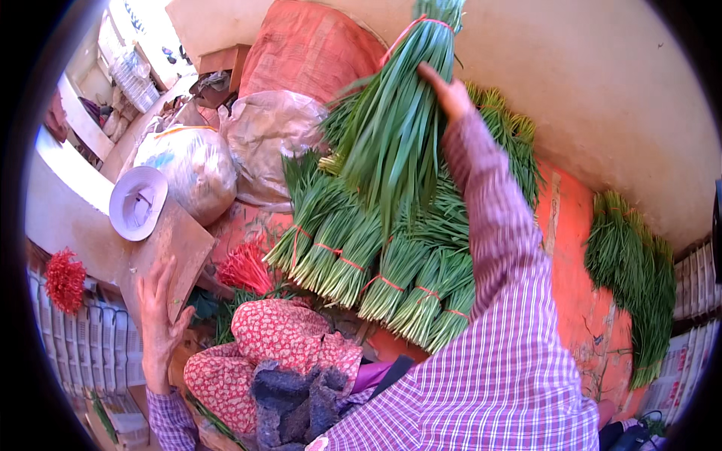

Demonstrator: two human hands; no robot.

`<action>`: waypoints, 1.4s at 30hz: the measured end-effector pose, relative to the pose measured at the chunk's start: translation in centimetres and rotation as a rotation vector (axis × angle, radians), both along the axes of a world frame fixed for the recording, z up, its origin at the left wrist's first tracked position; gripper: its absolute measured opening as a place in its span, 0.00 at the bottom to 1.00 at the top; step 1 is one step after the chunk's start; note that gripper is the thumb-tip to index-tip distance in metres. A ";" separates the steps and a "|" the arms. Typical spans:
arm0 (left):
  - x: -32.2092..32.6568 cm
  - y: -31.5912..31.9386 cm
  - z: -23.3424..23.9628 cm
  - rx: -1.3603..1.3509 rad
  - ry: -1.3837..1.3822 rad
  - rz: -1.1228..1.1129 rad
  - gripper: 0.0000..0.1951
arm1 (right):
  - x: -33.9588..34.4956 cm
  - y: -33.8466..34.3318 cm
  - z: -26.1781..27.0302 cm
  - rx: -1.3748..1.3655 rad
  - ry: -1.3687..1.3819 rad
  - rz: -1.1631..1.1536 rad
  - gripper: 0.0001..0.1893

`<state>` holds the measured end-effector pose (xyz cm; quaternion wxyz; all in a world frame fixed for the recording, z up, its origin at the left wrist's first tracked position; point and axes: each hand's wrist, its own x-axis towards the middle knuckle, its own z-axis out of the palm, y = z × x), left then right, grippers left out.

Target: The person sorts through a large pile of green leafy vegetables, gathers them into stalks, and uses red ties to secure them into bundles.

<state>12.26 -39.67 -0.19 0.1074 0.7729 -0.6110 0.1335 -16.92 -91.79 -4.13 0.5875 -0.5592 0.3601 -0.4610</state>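
A large bunch of long green leaves (389, 129), bound with a pink tie, hangs from the top of the view over a pile of similar bunches. At that bunch is my right hand (443, 90), its thumb and wrist showing; the bunch hides the other fingers. Several tied bunches of garlic chives (389, 282) lie side by side below, pale stem ends towards me. My left hand (158, 310) is raised at the lower left with its fingers spread, over the edge of a wooden board (180, 248), holding nothing.
Red ties (245, 268) lie near my knees, with another red bundle (65, 280) at far left. A white hat (138, 203) rests on the board. Filled plastic bags (186, 169) and a red sack (316, 51) stand behind. More green bunches (632, 270) lie at right by the wall.
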 end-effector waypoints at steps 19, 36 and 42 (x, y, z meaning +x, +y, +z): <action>-3.0 9.3 -4.9 -0.102 0.536 0.231 0.26 | 12.8 28.8 -26.1 0.140 0.248 0.701 0.12; 3.5 25.9 -15.5 -1.045 1.103 0.813 0.14 | 39.0 33.5 -45.2 -0.239 0.927 0.664 0.23; -0.8 30.2 -21.2 -1.138 1.208 1.157 0.14 | 45.4 31.8 -50.4 -0.212 1.025 0.506 0.25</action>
